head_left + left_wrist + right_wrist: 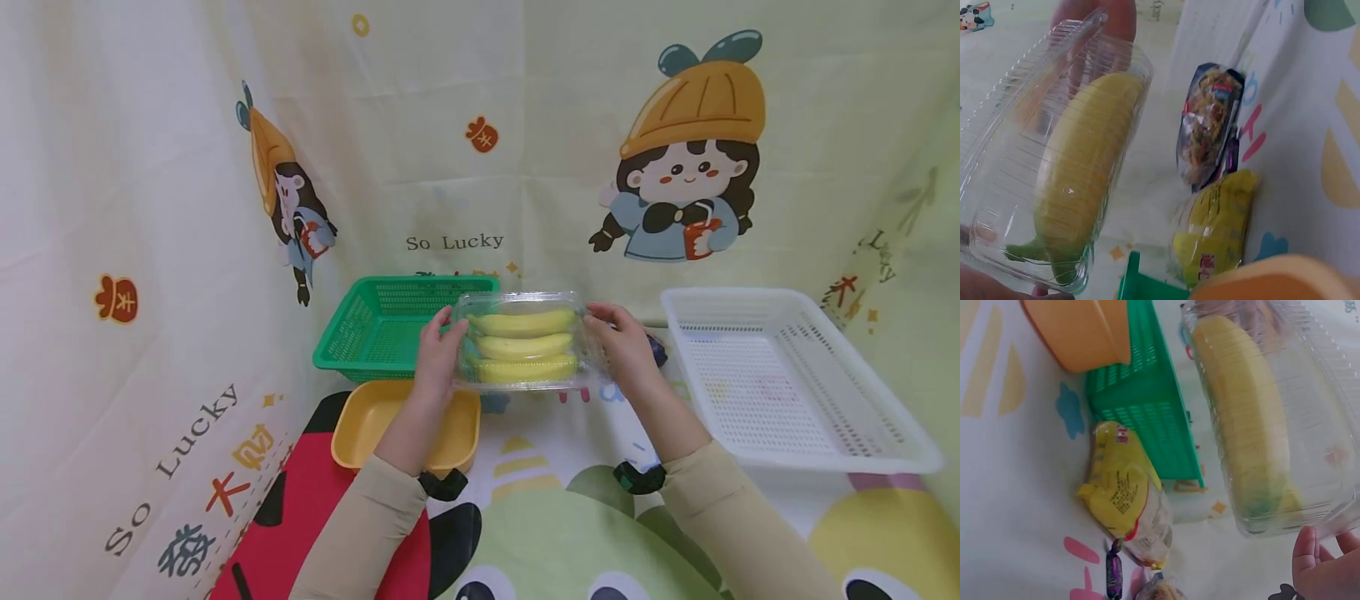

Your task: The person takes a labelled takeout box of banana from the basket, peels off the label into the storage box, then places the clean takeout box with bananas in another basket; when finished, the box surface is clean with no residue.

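A clear plastic clamshell box [517,297] with three yellow bananas [523,346] inside is held up off the table, tilted toward the head camera. My left hand [437,354] grips its left end, and my right hand [624,346] grips the right end. In the right wrist view, the fingers [1307,550] of that hand pinch the box's edge. The lid is down over the bananas. Seen from the left wrist, a banana [1088,169] shows through the ribbed side wall.
A green basket [337,342] stands behind the left hand, with a yellow-orange basin [345,433] in front. On the right is a white basket [847,454]. Behind the box lie a yellow snack bag [1216,225], a dark-edged food packet [1210,125] and a purple wrapped candy [1114,572].
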### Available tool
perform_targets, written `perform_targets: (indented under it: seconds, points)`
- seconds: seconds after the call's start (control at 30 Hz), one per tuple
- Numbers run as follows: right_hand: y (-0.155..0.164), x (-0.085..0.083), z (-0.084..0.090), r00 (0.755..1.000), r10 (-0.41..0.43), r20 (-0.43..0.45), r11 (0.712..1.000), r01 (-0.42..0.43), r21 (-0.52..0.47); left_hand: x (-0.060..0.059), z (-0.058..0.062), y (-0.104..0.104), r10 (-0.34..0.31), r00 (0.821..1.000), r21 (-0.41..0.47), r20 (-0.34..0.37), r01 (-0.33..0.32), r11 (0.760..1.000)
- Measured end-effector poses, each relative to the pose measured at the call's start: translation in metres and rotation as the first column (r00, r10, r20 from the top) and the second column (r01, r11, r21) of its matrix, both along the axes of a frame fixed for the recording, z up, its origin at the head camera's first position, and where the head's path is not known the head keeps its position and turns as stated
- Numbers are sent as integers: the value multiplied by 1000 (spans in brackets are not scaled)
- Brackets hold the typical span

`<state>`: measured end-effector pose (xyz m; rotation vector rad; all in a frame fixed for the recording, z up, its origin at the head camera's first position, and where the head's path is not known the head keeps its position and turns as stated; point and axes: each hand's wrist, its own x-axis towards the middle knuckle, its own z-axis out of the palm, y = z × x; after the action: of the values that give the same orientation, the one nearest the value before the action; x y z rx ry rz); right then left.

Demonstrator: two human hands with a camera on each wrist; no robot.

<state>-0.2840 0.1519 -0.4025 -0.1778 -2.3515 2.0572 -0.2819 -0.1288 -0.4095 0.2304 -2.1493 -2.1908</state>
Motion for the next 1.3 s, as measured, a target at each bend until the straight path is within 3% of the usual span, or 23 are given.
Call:
perform_targets:
  seconds: [0.3, 0.67, 1.03, 1.3]
  points:
    - [-19, -15, 2, 999, 9, -40, 999, -11, -35, -15, 8, -22, -16, 999, -56, 30, 18, 998]
    - [-41, -35, 13, 994, 96, 46, 993, -93, -71, -32, 17, -58, -16, 999, -203, 29, 21, 979]
    - [-64, -51, 14, 998, 54, 19, 999, -54, 1, -42, 19, -78, 50, 998, -194, 42, -41, 980]
    - [-79, -55, 23, 995, 102, 16, 987, -99, -126, -54, 28, -97, 52, 995, -221, 80, -33, 975]
